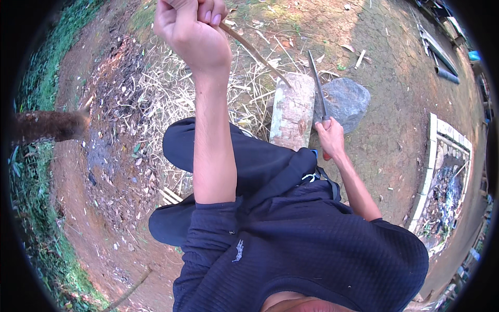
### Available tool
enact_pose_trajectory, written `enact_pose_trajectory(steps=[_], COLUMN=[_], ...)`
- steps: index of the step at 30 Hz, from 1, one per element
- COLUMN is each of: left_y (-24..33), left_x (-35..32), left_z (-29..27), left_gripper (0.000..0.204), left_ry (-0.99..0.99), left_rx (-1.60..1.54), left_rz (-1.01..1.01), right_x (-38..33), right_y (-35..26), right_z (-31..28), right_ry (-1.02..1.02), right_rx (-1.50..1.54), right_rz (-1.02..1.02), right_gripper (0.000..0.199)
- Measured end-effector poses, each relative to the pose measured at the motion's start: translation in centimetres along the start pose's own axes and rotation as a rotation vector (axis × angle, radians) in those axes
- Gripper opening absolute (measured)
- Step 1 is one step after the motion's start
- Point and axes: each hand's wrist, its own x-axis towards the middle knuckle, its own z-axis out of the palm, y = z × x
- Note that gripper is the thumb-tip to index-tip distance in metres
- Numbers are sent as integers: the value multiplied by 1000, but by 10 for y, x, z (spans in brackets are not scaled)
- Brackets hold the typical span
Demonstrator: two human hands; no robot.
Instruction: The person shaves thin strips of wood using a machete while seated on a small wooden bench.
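Observation:
My left hand (pixel 188 28) is raised at the top of the head view, closed around a thin bamboo stick (pixel 254 52) that slants down to the right; its tip rests on a pale wooden block (pixel 292 112). My right hand (pixel 330 136) grips the red handle of a long knife (pixel 317 86), whose blade points up and away beside the block. I sit low in dark trousers and a dark blue top.
A grey stone (pixel 345 101) lies right of the block. Dry straw and shavings (pixel 166 99) cover the dirt to the left. A brick-edged pit with ash (pixel 442 177) is at the right. Pipes (pixel 439 54) lie far right. A tree stump (pixel 49 125) juts in from the left.

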Motion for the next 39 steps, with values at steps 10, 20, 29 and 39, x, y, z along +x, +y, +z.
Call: enact_pose_trajectory(steps=[10,20,29,39], left_y=[0,-4,0,23], left_x=[-7,-10,-9,-26], left_z=[22,40,5,-19], left_gripper=[36,36,26,38], left_ry=[211,286,192,252], left_rx=[-83,268,251,159], left_rz=[-54,104,182,166], right_x=[-23,23,-15,-23], right_y=[-126,-7,-155,-133], right_z=[8,63,12,32], right_ry=[-180,-151,-228,-210], right_rx=[221,-175,276,182], right_rz=[-303,-218,-278,-248], right_gripper=[16,23,23,18])
